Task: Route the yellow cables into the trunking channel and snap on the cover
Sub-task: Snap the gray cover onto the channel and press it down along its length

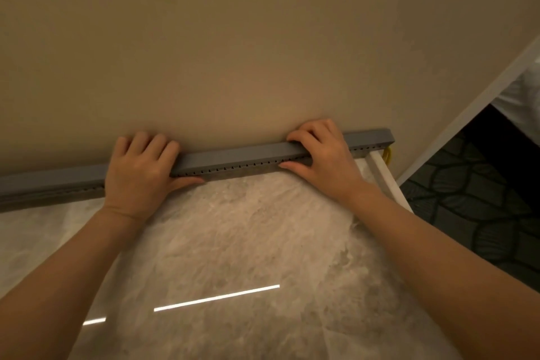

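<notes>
**Inspector:** Where is the trunking [52,191]?

**Assistant:** It runs along the foot of the beige wall [233,38], resting on the marble surface [233,242]. The grey cover [233,155] sits on top of it. A loop of yellow cable [388,155] shows at its right end.

**Inspector:** What are the hands doing?

**Assistant:** The left hand [140,172] grips the trunking, fingers curled over the top against the wall and thumb laid along the lower front edge. The right hand [321,155] grips it the same way nearer the right end, thumb under the slotted side.

**Inspector:** And the surroundings?

**Assistant:** There is a white edge strip [382,178], with dark patterned carpet [467,207] beyond it.
</notes>
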Demonstrator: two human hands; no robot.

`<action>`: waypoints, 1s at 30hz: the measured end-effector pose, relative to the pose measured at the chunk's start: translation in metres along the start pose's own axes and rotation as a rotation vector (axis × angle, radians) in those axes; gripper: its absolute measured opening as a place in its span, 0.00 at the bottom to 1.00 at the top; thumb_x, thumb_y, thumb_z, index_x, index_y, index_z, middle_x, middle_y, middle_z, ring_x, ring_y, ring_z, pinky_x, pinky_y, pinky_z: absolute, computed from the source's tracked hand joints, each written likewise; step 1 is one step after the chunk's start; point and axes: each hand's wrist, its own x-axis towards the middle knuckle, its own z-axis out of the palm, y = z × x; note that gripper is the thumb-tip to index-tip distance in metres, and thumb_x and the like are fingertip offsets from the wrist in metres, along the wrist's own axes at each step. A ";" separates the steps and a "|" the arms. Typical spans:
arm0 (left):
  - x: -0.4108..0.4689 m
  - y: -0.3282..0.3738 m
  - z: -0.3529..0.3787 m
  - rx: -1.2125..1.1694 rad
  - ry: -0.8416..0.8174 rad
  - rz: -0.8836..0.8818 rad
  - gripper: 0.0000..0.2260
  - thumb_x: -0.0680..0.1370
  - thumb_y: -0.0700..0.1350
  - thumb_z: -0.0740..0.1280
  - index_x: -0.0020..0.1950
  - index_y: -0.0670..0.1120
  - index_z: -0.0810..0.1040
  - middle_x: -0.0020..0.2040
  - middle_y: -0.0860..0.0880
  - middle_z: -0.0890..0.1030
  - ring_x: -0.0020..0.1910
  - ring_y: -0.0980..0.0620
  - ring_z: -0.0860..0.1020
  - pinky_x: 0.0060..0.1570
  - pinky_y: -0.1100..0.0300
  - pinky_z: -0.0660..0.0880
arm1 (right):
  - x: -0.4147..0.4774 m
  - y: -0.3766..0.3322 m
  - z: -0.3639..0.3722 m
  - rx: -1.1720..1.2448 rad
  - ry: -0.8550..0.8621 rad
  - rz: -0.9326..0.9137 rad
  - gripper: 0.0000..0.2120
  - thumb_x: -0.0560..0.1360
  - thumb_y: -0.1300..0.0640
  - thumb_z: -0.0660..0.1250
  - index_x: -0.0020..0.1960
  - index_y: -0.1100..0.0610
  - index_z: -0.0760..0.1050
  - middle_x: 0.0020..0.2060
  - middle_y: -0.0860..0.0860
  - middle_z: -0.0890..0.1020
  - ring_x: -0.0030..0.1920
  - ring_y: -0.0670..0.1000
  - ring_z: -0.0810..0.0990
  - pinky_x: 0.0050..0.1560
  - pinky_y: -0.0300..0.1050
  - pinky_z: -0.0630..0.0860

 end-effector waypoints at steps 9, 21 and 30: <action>0.009 0.019 -0.034 0.023 -0.385 -0.209 0.23 0.65 0.57 0.74 0.45 0.41 0.72 0.45 0.40 0.76 0.45 0.40 0.73 0.44 0.47 0.67 | 0.002 -0.029 -0.015 -0.002 -0.121 0.062 0.21 0.65 0.58 0.75 0.56 0.60 0.76 0.49 0.56 0.77 0.52 0.58 0.74 0.53 0.55 0.73; -0.054 0.007 -0.109 0.072 -0.614 -0.481 0.23 0.75 0.57 0.64 0.66 0.48 0.65 0.63 0.47 0.71 0.62 0.45 0.68 0.60 0.49 0.62 | 0.020 -0.132 -0.001 0.156 -0.251 -0.164 0.18 0.69 0.60 0.72 0.58 0.61 0.75 0.50 0.58 0.77 0.51 0.59 0.74 0.50 0.53 0.74; -0.130 -0.045 -0.194 0.031 -0.661 -0.588 0.24 0.76 0.59 0.61 0.68 0.50 0.64 0.64 0.48 0.71 0.64 0.45 0.69 0.62 0.48 0.64 | 0.028 -0.274 0.009 0.199 -0.324 -0.312 0.18 0.72 0.55 0.69 0.61 0.57 0.73 0.55 0.55 0.76 0.56 0.57 0.72 0.55 0.51 0.69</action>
